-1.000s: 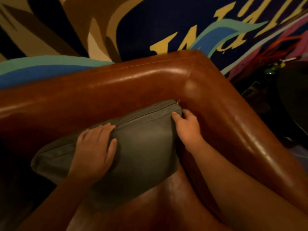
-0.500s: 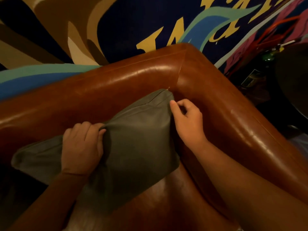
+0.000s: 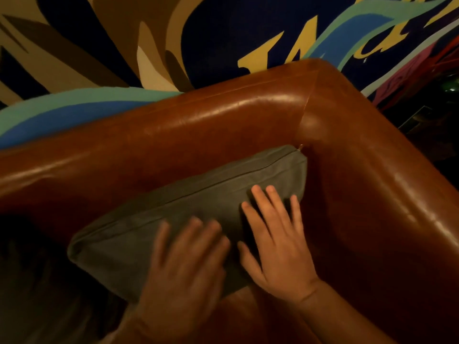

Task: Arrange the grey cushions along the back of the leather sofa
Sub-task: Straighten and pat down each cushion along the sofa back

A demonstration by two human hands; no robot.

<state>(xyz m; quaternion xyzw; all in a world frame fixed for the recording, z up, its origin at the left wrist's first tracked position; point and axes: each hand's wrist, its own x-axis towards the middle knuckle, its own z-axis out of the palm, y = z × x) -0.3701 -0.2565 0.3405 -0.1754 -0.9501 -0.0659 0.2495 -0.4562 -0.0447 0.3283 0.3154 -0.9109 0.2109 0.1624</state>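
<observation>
While the grey cushion (image 3: 198, 219) is leaning against the back of the leather sofa (image 3: 223, 120) in the middle of the frame, its upper right corner is sitting near the sofa's inner corner. Half a second ago the left hand (image 3: 183, 264) was bunching the cloth and the right hand (image 3: 275, 247) was pinching the edge; now both hands are lying flat with straight fingers on the cushion face, pressing it. I judge that the placing is nearly finished and only smoothing is going on. A painted wall (image 3: 223, 33) is filling the upper frame. Nothing is blocking the cushion.
</observation>
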